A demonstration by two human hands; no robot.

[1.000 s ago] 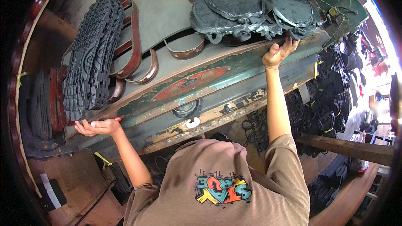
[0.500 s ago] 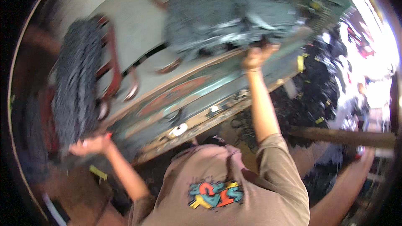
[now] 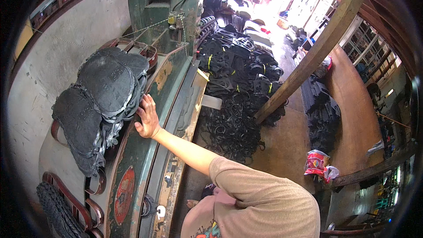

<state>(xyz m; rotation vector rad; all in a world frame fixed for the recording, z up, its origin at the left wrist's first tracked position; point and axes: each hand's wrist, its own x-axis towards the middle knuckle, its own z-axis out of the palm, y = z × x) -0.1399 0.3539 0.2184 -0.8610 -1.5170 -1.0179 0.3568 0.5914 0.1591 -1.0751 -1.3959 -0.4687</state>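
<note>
Presently, only the right hand is visible in the head view; the left hand is out of frame and its state cannot be reported. The right hand lies open, fingers extended and together, palm toward the stack of black rubber sheets, with the fingertips touching the stack's near edge. No grip is closed on anything.

The stack rests on the bed of the green press machine, at roughly the 9 o'clock side of the hand, immediately adjacent. Its long axis runs from about 1 o'clock down to 7 o'clock in the picture, parallel with the machine's front rail, so the hand meets the stack along one long flank, toward its upper half. The heel of the hand sits over the worn green rail.

Reddish-brown cutting frames lie at the 7 o'clock end of the bed, beside a dark treaded mat. Heaps of black rubber offcuts lie on the floor at the hand's 2 o'clock, well apart. A slanted wooden beam crosses beyond them.
</note>
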